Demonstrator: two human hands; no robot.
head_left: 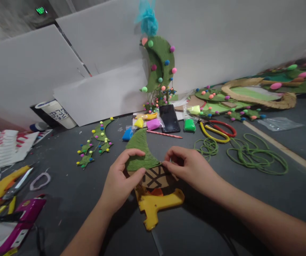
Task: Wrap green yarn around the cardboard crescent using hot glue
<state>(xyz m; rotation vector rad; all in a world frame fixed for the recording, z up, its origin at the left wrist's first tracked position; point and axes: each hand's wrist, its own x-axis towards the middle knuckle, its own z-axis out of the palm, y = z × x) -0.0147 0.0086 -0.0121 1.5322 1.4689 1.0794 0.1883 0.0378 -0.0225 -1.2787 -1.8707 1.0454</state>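
My left hand [126,177] holds a cardboard crescent [139,151] wrapped in green yarn, fingers on top and thumb at its lower edge. At the crescent's right tip, my right hand [187,165] is closed in a pinch; what lies between the fingertips is too small to make out. Below the wrapped part shows bare brown cardboard [153,179] marked with dark lines. A yellow hot glue gun [160,204] lies just under it, nearest to my body. Loose green yarn [256,156] lies in loops on the right, with a smaller yarn tangle [207,147] beside it.
Behind my hands lie a phone [169,119], a striped pencil [166,134], clay packets [189,125] and scissors [215,131]. A decorated green moon [166,53] leans on the white board. A small moon with stars [102,131] lies left, near a utility knife [18,183] and magenta tool [20,224].
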